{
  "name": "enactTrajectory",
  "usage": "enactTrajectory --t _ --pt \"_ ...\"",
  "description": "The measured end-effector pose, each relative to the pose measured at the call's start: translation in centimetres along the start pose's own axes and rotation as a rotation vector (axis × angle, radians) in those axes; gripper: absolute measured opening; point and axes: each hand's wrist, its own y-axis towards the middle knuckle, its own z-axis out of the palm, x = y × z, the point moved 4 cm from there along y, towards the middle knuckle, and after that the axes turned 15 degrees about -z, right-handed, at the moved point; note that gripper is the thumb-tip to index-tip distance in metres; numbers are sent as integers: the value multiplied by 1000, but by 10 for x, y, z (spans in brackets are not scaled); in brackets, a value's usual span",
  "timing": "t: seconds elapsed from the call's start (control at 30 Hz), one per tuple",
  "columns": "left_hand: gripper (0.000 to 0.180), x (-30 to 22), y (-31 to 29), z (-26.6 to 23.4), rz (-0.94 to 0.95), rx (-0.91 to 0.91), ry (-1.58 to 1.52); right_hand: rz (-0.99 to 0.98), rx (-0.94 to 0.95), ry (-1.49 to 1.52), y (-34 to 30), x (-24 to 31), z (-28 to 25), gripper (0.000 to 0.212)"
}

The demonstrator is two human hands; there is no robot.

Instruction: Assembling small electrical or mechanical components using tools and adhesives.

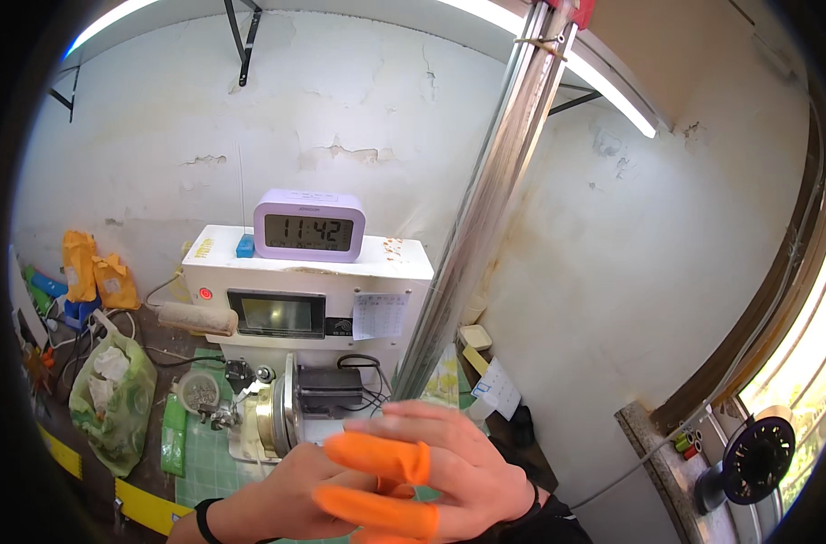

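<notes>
My right hand [467, 471] reaches across the front of the machine. Its fingers point left and stand apart, and orange finger cots [376, 457] cover at least two of them. Close against it, partly behind, is my left hand [299, 485], its fingers mostly hidden by the right. Whether the left holds anything cannot be made out. Just beyond both hands is a white bench machine [215, 272] with a small dark screen [277, 314], a round brass-coloured drum [266, 419] and a black motor [331, 388].
A lilac digital clock [309, 227] stands on the machine. At left are a green plastic bag [113, 399], orange packets [95, 272] and a round dish of small parts [198, 392]. A metal post [485, 199] rises right of the machine. A black fan [759, 460] is by the window.
</notes>
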Motion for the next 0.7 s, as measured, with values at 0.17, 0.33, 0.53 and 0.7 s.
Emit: enactTrajectory --t 0.17,0.33,0.53,0.7 --pt "17 -2 -26 -27 68 -131 -59 129 231 189 -11 -3 12 52" --pt "6 12 -41 -45 -188 -101 -191 261 318 217 -18 1 3 33" --pt "8 22 -88 -74 -165 2 -37 240 344 305 6 15 21 17" --pt "16 28 -147 -111 -376 145 292 486 565 266 -48 0 32 16"
